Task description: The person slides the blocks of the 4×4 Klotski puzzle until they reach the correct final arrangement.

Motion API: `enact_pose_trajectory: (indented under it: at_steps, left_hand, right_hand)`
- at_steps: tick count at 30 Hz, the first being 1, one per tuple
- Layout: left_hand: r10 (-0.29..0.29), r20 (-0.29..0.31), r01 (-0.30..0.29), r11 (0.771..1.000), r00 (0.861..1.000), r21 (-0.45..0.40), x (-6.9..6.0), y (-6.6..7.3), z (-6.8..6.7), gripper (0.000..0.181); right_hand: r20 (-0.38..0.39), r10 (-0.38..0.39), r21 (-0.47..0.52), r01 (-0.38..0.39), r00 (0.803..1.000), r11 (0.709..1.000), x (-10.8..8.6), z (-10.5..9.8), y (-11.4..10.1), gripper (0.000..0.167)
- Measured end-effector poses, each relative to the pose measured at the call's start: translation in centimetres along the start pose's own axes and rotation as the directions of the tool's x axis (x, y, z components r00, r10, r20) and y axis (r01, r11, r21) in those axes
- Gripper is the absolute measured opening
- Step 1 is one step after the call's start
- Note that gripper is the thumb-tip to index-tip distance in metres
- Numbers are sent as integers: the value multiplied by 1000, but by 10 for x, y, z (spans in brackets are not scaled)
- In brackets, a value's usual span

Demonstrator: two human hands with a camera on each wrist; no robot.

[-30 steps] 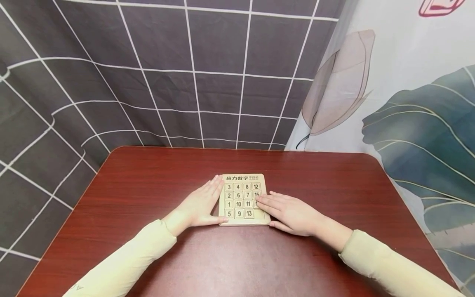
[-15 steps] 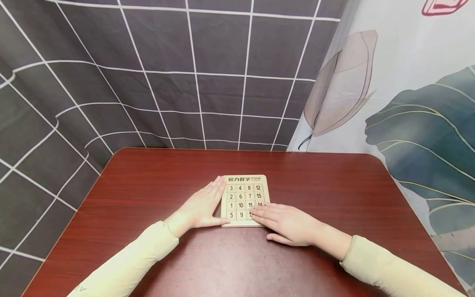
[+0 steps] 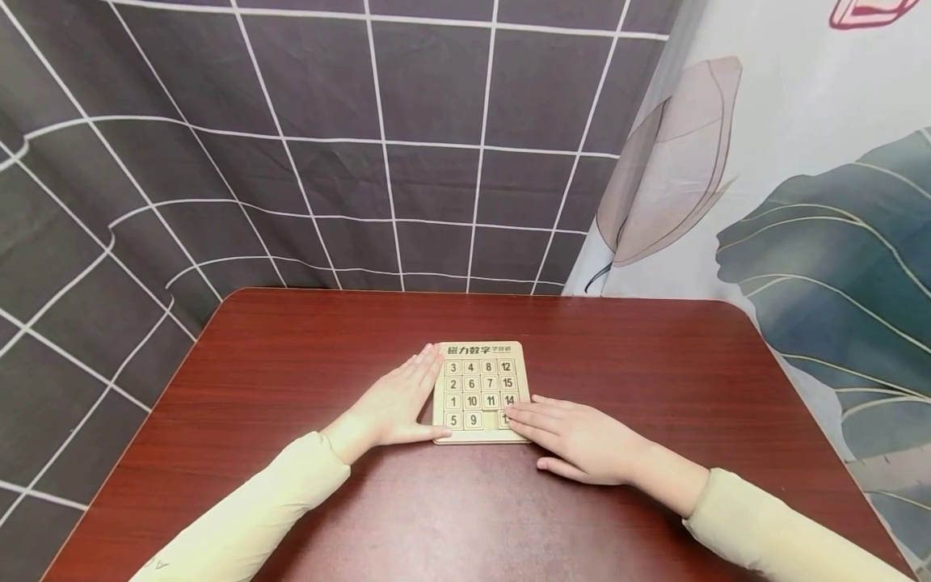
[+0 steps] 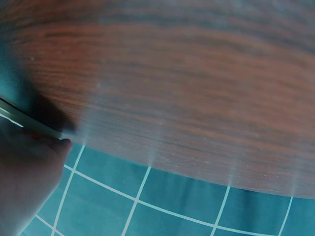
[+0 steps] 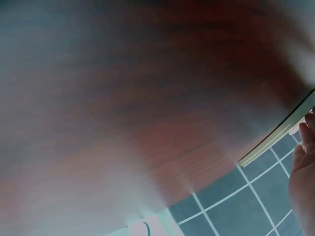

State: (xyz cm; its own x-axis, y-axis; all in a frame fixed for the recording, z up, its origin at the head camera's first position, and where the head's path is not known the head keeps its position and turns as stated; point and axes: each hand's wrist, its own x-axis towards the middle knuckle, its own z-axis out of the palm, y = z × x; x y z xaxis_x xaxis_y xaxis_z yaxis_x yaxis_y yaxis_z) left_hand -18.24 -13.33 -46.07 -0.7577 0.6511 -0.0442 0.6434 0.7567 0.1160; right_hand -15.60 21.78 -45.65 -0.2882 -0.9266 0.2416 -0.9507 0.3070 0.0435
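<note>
A pale square number puzzle board (image 3: 480,437) lies flat on the table. Along its left edge rests the left hand (image 3: 396,402), fingers straight, thumb at the lower left corner. The right hand (image 3: 589,440) has its straight fingertips on the 13 tile (image 3: 505,419) in the bottom right corner, partly covering it. Left of that tile, a gap (image 3: 490,420) separates it from the 9 tile (image 3: 473,420). In the left wrist view part of the hand (image 4: 29,172) touches the board's edge; the right wrist view shows fingers at the board's side (image 5: 275,135).
The reddish-brown table (image 3: 327,331) has rounded far corners. Behind it hangs a dark curtain with white grid lines (image 3: 429,186), and at the right a white curtain with leaf patterns (image 3: 836,267).
The right hand has moved right along the bottom row. The 13 tile has slid from the third place to the right corner, leaving the gap where it was. The left hand has stayed on the board's edge.
</note>
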Motion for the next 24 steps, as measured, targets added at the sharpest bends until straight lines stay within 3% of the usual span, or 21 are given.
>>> enact_pose_trajectory:
  at_steps: [10, 24]
  left_hand:
    - [-21, 30, 21, 1000, 999, 5, 0, 1, -1, 116]
    - [-10, -1, 10, 1000, 1000, -7, 0, 2, -2, 114]
  right_hand:
    - [-25, -1, 4, 1, 1000, 1000, -3, 1, 2, 62]
    - [-13, -78, 9, 78, 997, 997, 32, 9, -1, 63]
